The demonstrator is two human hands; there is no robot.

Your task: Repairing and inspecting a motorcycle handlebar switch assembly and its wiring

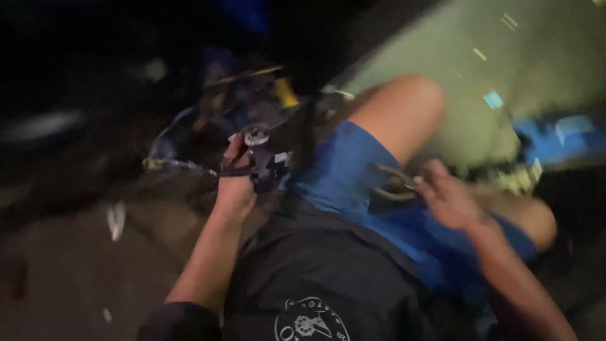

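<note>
My left hand (235,180) is gripping a dark metal part (265,158) with closed fingers. My right hand (448,199) is half open, touching a metal tool (391,186) on my blue shorts (353,170).

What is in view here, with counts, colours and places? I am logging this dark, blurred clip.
Small dark metal part with a round silvery end: one, held up in the left hand, centre.
Dull metal tool: one, at the right hand's fingertips on the lap; kind unclear.
Blurred blue and yellow objects: count unclear, behind the left hand.
Pale green floor: upper right.
Blue shorts: one pair, centre.
Black shirt: one, bottom.
Left hand: gripping.
Right hand: on the thigh.
</note>
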